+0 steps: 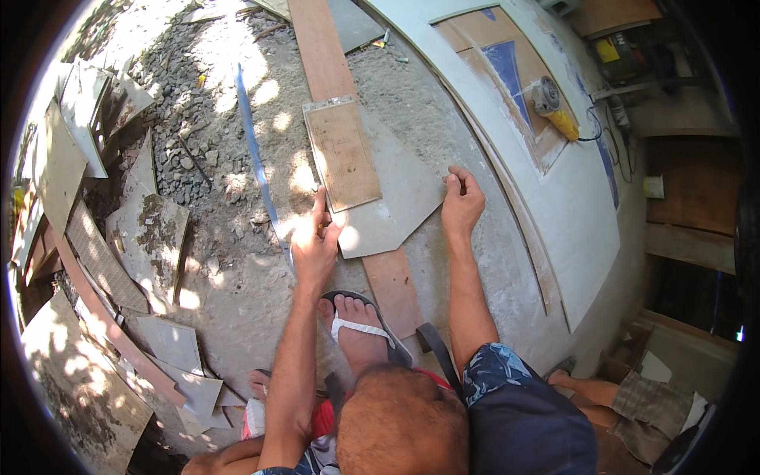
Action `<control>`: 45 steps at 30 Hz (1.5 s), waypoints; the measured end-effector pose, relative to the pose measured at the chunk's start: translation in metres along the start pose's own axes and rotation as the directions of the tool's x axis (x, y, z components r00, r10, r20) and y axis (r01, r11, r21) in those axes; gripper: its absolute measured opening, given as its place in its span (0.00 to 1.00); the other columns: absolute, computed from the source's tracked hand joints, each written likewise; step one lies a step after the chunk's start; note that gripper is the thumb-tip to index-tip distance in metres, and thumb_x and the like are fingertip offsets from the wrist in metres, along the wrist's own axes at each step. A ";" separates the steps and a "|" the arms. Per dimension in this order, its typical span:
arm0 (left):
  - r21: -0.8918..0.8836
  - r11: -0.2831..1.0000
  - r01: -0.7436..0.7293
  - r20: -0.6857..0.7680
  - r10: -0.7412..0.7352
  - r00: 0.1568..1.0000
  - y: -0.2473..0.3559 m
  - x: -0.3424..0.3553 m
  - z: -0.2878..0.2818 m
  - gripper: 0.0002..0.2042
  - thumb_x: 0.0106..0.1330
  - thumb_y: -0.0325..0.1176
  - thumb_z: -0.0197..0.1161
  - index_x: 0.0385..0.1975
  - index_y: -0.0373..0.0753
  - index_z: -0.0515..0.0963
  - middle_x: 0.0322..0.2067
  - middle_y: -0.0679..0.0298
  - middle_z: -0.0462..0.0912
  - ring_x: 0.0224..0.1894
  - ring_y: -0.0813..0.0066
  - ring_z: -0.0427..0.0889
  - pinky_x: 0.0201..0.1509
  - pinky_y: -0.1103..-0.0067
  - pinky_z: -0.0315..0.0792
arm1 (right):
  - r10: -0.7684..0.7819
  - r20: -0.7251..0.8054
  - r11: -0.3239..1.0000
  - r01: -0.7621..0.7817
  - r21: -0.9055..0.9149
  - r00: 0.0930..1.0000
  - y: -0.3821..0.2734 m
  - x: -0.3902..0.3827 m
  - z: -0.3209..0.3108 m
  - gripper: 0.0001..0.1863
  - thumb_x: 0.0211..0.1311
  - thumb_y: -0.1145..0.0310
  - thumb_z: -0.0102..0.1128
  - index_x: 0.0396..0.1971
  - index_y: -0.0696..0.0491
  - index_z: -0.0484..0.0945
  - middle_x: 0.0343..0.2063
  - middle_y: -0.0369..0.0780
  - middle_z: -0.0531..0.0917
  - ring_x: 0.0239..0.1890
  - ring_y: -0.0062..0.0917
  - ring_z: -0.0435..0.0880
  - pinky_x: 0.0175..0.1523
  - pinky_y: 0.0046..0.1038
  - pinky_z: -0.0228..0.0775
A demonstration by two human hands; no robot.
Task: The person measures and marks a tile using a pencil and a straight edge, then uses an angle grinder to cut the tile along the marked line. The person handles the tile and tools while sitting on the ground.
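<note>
Left hand (315,247): mine, by the grey panel's (400,207) left edge
Right hand (463,204): mine, fingers curled, just beside its right corner
Tan board (343,154): lying on the panel
Grinder (560,119): yellow, far right

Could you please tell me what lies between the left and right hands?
In the head view, the grey angular sheet lies between the left hand and right hand, with a brown board on top.
</note>
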State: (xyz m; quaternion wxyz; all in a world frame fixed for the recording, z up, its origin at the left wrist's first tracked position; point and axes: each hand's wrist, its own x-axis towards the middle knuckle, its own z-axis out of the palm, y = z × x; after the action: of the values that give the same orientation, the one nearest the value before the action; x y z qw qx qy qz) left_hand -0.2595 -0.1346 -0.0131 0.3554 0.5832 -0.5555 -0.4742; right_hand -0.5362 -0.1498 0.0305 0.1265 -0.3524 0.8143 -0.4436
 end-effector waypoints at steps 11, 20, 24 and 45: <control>0.138 0.990 0.028 -0.041 -0.022 0.999 0.001 -0.006 0.015 0.40 0.72 0.31 0.71 0.83 0.59 0.63 0.42 0.60 0.86 0.29 0.71 0.80 0.38 0.74 0.80 | -0.324 0.318 0.920 0.375 -0.113 0.891 -0.031 -0.062 0.066 0.24 0.67 0.68 0.71 0.62 0.58 0.84 0.41 0.47 0.83 0.46 0.43 0.82 0.56 0.40 0.75; 0.127 0.991 -0.048 0.097 0.036 0.995 0.020 -0.044 0.011 0.35 0.70 0.30 0.71 0.78 0.42 0.69 0.61 0.48 0.83 0.47 0.52 0.89 0.51 0.64 0.83 | -0.197 0.411 0.969 0.241 -0.058 0.890 -0.009 -0.083 0.028 0.27 0.62 0.74 0.73 0.63 0.58 0.83 0.46 0.47 0.80 0.47 0.38 0.81 0.56 0.38 0.76; 0.132 0.974 -0.184 0.022 0.183 0.983 0.006 -0.072 0.015 0.30 0.67 0.25 0.74 0.71 0.37 0.76 0.59 0.47 0.85 0.51 0.48 0.89 0.54 0.64 0.84 | -0.259 0.450 0.948 0.313 -0.050 0.855 0.004 -0.108 0.001 0.32 0.60 0.74 0.75 0.66 0.59 0.80 0.48 0.48 0.78 0.51 0.39 0.80 0.59 0.38 0.76; 0.115 0.984 -0.140 0.145 0.123 0.982 0.011 -0.047 -0.004 0.34 0.59 0.28 0.79 0.69 0.56 0.82 0.61 0.52 0.82 0.35 0.67 0.85 0.43 0.71 0.82 | -0.257 0.614 0.768 0.544 -0.339 0.746 -0.038 -0.095 0.000 0.65 0.43 0.51 0.86 0.81 0.56 0.59 0.66 0.49 0.68 0.70 0.47 0.63 0.72 0.54 0.53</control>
State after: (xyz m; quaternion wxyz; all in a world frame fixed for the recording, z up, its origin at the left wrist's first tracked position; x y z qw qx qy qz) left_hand -0.2557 -0.0899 0.0055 0.3098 0.5321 -0.6445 -0.4533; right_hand -0.4501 -0.0984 0.0508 0.1504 -0.6539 0.7318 -0.1190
